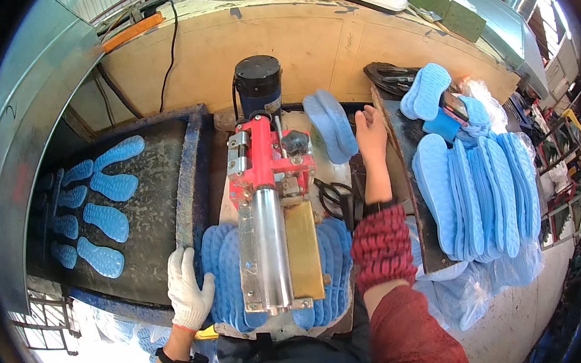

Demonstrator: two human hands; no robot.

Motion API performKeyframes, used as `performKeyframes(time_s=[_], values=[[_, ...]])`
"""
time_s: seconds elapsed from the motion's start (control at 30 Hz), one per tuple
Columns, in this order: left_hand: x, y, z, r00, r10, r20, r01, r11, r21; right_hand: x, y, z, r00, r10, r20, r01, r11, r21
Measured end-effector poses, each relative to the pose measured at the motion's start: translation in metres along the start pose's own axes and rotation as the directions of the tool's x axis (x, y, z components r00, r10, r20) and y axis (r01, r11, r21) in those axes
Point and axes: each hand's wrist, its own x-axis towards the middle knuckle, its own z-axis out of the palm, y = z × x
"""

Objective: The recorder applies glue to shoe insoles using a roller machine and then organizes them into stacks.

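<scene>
My left hand [188,288], in a white knit glove, lies with stretched fingers on the blue edge of the conveyor [187,194], holding nothing. Bare and holding nothing I can see, my right hand [370,134] is just right of a small stack of blue insoles [332,127], its fingers loosely apart. Between my arms stands a red roller machine [262,155] with a shiny steel roller [273,248] and a brass-coloured plate [304,251]. Blue insoles stand in rows at its left [229,272] and right [335,267], partly hidden by the machine.
Several blue insoles [105,223] lie spread on the black belt. A black motor [257,80] rises behind the machine. Black-handled scissors [334,195] lie near my right forearm. At the right, a board [407,133] carries many stacked insoles [473,196], with plastic bags [462,301] below it.
</scene>
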Motion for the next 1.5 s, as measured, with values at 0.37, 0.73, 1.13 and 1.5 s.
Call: performKeyframes(time_s=[0.37,0.73,1.13,1.5], values=[[-0.002,-0.004,-0.001,0.98,-0.027,-0.196,0.028,1.0,0.003,-0.269,-0.021,-0.099,0.806,0.002,0.592,0.186,0.948,-0.258],[-0.013,-0.005,-0.013,0.952,-0.032,-0.306,-0.006,0.992,-0.123,-0.318,0.008,-0.045,0.768,-0.387,0.51,0.609,0.688,-0.396],[-0.015,-0.009,-0.018,0.937,-0.124,-0.328,0.049,0.973,-0.227,-0.284,0.008,-0.089,0.876,-0.053,0.48,0.125,0.985,-0.119],[0.031,0.101,-0.043,0.982,0.006,-0.188,-0.186,0.192,-0.964,-0.212,-0.124,-0.107,0.583,-0.677,0.449,0.779,0.624,-0.07]])
